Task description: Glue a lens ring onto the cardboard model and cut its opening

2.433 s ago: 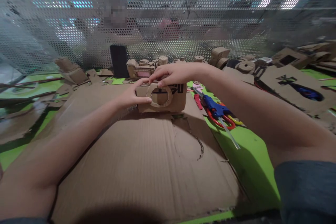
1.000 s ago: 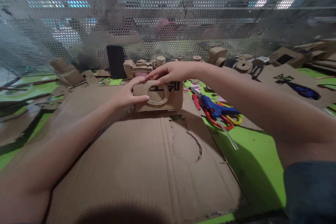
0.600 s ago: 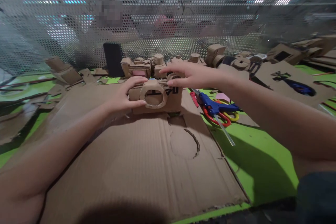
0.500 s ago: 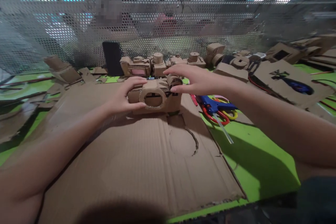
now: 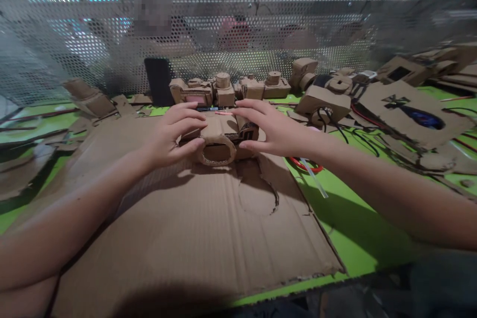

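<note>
A small cardboard camera model (image 5: 216,130) is between my two hands, above the large cardboard sheet (image 5: 167,238). Its round lens ring (image 5: 218,163) faces me, and its top face shows behind the ring. My left hand (image 5: 170,134) grips the left end, thumb at the front near the ring and fingers over the top. Around the right end curl the thumb and fingers of my right hand (image 5: 274,126), by a dark-shaded round piece (image 5: 249,131). My fingers hide both ends of the model.
Other cardboard cameras (image 5: 223,90) line the back, beside an upright black phone-like slab (image 5: 158,82). At right are red scissor handles (image 5: 308,166), a glue stick (image 5: 316,181), black cables and cardboard parts (image 5: 324,102). A perforated metal screen (image 5: 238,20) closes off the back.
The cardboard camera has tipped toward me; its ring sits lower and more of its top shows. My right hand has come down and now covers the blue glue gun.
</note>
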A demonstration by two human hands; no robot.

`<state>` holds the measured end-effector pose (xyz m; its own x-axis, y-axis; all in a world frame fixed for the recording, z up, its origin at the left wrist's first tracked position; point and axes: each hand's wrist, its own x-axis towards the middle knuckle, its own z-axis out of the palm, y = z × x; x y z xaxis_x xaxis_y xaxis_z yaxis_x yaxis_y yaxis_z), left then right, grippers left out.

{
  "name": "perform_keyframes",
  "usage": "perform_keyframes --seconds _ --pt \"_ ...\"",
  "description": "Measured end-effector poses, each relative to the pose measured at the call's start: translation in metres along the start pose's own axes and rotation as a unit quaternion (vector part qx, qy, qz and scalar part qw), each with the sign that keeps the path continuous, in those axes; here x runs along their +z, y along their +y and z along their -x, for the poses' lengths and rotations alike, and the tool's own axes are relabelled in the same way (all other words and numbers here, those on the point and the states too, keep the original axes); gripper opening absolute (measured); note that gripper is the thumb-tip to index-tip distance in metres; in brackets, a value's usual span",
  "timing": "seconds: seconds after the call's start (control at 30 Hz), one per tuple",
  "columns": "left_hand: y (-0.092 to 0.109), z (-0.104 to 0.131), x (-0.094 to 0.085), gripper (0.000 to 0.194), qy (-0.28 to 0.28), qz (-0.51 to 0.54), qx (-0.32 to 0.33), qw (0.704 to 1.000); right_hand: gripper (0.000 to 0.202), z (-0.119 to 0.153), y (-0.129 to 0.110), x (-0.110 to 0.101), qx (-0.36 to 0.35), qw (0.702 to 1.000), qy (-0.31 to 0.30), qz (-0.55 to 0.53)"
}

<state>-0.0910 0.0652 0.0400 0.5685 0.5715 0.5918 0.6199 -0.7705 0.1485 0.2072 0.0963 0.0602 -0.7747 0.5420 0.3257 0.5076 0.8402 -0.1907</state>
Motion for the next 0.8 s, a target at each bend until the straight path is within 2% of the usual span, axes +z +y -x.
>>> perform_keyframes --seconds 0.1,0.27,0.47,0.57,0.67,0.8 --pt "0.007 -0.012 -0.003 0.022 0.0 -0.044 0.005 0.999 0.066 0.0 -0.003 -0.002 0.002 1.0 0.002 -0.001" --pt "0.012 -0.022 -0.005 0.034 -0.033 -0.041 0.022 0.998 0.062 0.011 -0.003 -0.013 0.014 1.0 0.017 0.001" --pt "0.014 -0.016 -0.002 0.044 -0.032 -0.008 -0.03 0.999 0.05 0.064 0.02 -0.031 0.134 0.99 0.046 0.022" --pt "0.012 -0.015 0.002 0.044 -0.025 0.028 -0.043 0.998 0.047 0.094 0.035 -0.033 0.228 0.973 -0.038 0.022" --pt "0.01 -0.015 0.006 0.042 -0.019 0.061 -0.049 0.997 0.05 0.115 0.047 -0.031 0.29 0.953 -0.086 0.028" --pt "0.008 -0.011 0.01 0.038 -0.001 0.068 -0.05 0.996 0.049 0.131 0.058 -0.023 0.282 0.954 -0.105 0.004"
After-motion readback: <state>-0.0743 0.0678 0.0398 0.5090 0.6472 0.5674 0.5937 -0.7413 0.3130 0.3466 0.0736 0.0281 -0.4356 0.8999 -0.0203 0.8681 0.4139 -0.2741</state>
